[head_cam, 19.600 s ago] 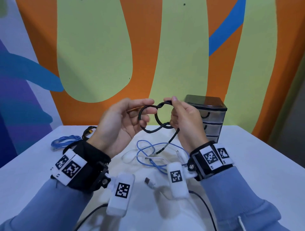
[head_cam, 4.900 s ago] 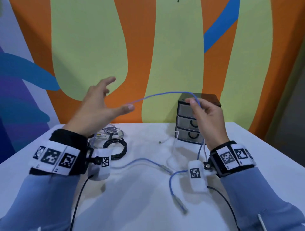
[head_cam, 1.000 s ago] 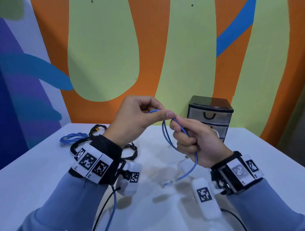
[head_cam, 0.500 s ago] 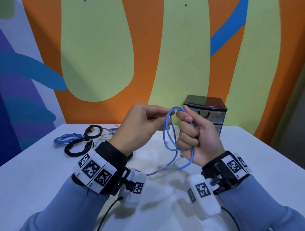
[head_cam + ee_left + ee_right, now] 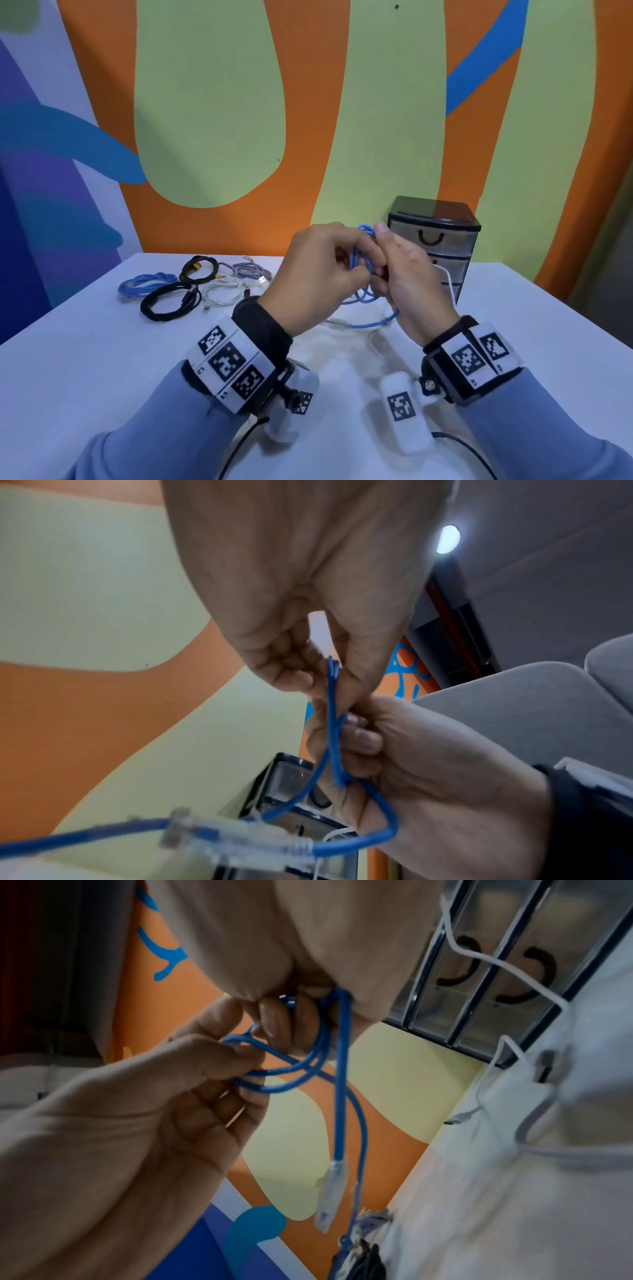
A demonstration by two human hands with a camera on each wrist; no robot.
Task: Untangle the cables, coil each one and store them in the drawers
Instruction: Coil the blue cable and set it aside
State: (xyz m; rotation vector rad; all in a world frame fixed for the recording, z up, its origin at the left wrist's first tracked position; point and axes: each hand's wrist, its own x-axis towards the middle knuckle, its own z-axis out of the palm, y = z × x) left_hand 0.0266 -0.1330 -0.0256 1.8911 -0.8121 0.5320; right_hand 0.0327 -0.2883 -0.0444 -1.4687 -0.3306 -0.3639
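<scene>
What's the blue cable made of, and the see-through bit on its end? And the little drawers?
Blue cable: looks like a smooth rubbery plastic jacket, since it bends into soft loops.
Its plug: clear hard plastic, by its see-through, boxy look.
Drawers: probably plastic, with a glossy black frame, cloudy see-through fronts and black handles.

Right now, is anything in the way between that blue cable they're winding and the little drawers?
Nothing stands between the blue cable and the drawer unit, but the visible drawers look closed, and a white cable drapes across their fronts.
</scene>
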